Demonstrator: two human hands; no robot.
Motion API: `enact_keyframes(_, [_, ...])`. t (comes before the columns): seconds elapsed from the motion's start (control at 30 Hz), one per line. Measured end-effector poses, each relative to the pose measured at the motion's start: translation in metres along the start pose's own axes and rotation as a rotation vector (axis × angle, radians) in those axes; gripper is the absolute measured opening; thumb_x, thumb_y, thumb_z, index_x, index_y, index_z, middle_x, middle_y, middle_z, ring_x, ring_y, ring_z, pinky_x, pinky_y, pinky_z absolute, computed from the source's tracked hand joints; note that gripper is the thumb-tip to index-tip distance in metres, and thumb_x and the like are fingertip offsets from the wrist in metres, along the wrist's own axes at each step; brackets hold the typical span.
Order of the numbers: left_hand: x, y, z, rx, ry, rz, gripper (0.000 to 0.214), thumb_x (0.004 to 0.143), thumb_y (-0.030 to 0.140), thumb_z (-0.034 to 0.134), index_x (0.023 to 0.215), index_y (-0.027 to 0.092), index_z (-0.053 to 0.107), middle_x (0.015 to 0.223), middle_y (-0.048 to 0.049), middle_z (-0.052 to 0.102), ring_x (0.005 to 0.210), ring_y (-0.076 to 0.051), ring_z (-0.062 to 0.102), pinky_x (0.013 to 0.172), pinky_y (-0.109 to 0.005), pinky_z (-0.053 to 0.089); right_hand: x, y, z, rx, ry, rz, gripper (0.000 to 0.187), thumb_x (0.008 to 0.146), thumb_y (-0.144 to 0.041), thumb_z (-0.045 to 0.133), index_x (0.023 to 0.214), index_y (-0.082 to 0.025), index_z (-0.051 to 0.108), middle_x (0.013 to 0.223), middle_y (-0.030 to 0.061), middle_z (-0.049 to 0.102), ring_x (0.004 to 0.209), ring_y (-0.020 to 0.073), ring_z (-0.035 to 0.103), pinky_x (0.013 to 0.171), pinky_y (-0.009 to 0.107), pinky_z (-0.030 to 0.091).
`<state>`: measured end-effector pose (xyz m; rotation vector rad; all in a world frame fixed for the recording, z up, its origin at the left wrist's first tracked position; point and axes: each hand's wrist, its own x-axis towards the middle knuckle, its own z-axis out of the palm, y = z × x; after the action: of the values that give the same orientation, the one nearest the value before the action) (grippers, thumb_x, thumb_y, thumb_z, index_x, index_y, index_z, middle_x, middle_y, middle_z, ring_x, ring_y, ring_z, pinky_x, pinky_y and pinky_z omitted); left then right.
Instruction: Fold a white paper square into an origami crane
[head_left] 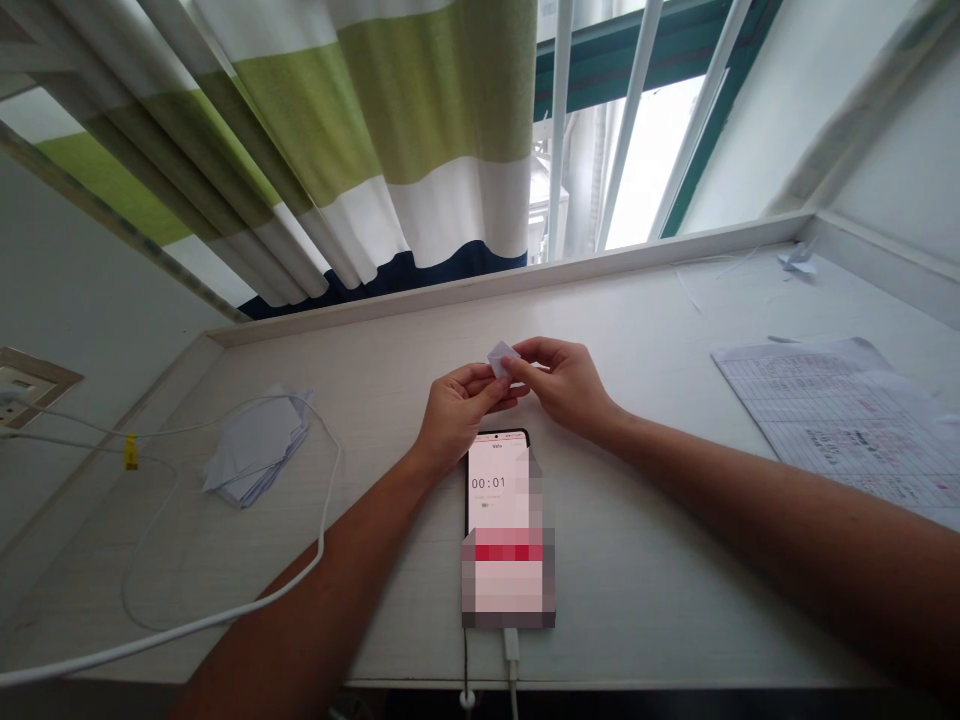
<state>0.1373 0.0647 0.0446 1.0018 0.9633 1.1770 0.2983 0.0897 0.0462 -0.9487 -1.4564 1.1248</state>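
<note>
Between my two hands is a small folded piece of white paper, held above the middle of the desk. My left hand pinches its lower edge between thumb and fingers. From the other side, my right hand grips the same paper with thumb and forefinger. Just below the hands lies a phone, face up, its screen lit with a timer at 00:01; part of it is blurred out. Some fingertips are hidden behind the paper.
A stack of white paper sheets lies at the left, with a white cable looping around it and over my left forearm. Lined written sheets lie at the right. A crumpled paper sits in the far right corner. Behind hangs a striped curtain.
</note>
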Motion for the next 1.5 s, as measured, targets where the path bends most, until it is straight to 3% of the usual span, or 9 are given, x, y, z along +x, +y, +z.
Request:
enact_keyframes(0.27, [0.0011,-0.0004,-0.0014,-0.006,0.025,0.021,0.043,0.067,0.040,0.094,0.093,0.013,0.073,0.089,-0.0068,0.081,0.089,-0.024,0.080,0.088,-0.037,0.063,-0.0022,0.0040,0.0025,-0.023,-0.039,-0.056,0.025,0.093,-0.041,0.068,0.100,-0.018,0.076,0.098,0.0069,0.078,0.090,0.0214,0.072,0.083,0.036,0.060])
enact_keyframes(0.43, [0.0027,-0.0020,-0.0022,-0.029,0.056,0.037,0.046,0.066,0.040,0.094,0.097,0.012,0.074,0.091,-0.0077,0.081,0.085,-0.023,0.080,0.084,-0.035,0.063,-0.0016,0.0063,0.0043,0.053,-0.053,-0.051,0.033,0.087,-0.047,0.075,0.104,-0.018,0.076,0.102,0.0077,0.078,0.093,0.0221,0.072,0.083,0.036,0.061])
enact_keyframes(0.7, [0.0022,-0.0015,-0.0023,-0.049,0.041,0.051,0.044,0.067,0.038,0.094,0.096,0.012,0.074,0.089,-0.0081,0.081,0.086,-0.024,0.080,0.081,-0.033,0.063,0.0004,0.0053,0.0024,0.186,-0.097,0.041,0.037,0.080,-0.054,0.080,0.084,-0.017,0.076,0.083,0.0044,0.076,0.077,0.0180,0.068,0.073,0.030,0.057])
enact_keyframes(1.5, [0.0004,0.0036,-0.0051,-0.043,-0.051,0.015,0.035,0.073,0.034,0.091,0.094,0.012,0.074,0.086,-0.0092,0.081,0.088,-0.026,0.080,0.079,-0.032,0.064,0.0012,0.0050,0.0006,0.271,-0.067,0.092,0.031,0.076,-0.048,0.085,0.073,-0.019,0.074,0.071,0.0005,0.071,0.069,0.0138,0.062,0.067,0.027,0.052])
